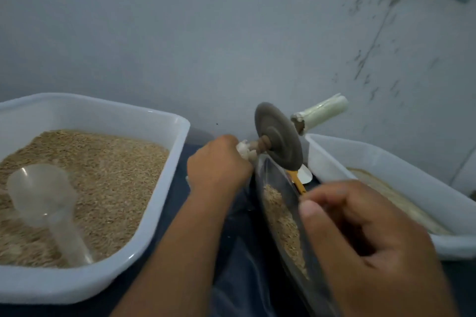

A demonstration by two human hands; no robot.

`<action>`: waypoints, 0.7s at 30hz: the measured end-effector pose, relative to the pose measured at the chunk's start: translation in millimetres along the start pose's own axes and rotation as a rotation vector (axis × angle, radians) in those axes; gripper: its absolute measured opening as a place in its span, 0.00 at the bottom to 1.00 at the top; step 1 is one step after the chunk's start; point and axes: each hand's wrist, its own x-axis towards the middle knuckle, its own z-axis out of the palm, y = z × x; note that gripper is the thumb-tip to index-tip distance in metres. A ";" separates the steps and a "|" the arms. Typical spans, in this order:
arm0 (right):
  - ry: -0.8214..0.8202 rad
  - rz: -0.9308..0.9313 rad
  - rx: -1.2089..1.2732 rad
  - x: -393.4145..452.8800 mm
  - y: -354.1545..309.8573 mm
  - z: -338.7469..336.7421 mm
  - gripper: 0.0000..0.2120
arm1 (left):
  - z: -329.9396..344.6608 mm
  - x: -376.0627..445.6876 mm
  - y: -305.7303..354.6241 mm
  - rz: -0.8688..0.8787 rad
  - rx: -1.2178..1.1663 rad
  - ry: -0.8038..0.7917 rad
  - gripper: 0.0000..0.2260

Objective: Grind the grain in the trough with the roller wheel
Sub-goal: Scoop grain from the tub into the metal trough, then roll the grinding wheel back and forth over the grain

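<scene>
Gripping the near handle (246,149) of the roller wheel (278,136), your left hand (219,165) has its fingers curled tight round the pale wrapped end, so that side of the axle is firmly held. The wheel is a grey disc standing on edge, tilted a little, at the far end of the trough (280,188), and its other handle (320,112), also wrapped in pale material, sticks out to the right and upward with nothing on it. You can see the trough as a long, narrow, dark boat-shaped vessel running from the wheel toward you between your two arms, and the grain (282,226) lies in a tan strip along its bottom, nearer to you than the wheel. Your right hand (365,242) is close to the camera and blurred, over the right edge of the trough; its fingers are bent and seem to pinch the end of a thin orange stick (297,183), though the blur leaves that grip uncertain. Beside the stick's far end lies a small white spoon-like piece (306,175). To your left a white tub (164,121) holds a deep bed of grain with a clear plastic scoop (43,198) resting in it. To your right a second white tub (360,159) holds a paler, finer layer. Everything sits on a dark blue surface (242,260) against a pale wall (206,33).
</scene>
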 end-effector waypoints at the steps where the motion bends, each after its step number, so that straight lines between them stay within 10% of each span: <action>1: 0.054 0.117 -0.019 -5.2 27.4 -9.3 0.06 | -1.0 -0.2 -1.5 0.032 0.005 -0.001 0.08; 7: -0.480 0.662 0.003 -13.8 125.2 -9.3 0.13 | -16.7 0.7 -1.7 0.108 0.115 0.018 0.07; 21: -0.420 0.698 0.419 -1.2 152.4 25.7 0.13 | -19.5 -4.6 7.6 0.167 0.179 0.042 0.06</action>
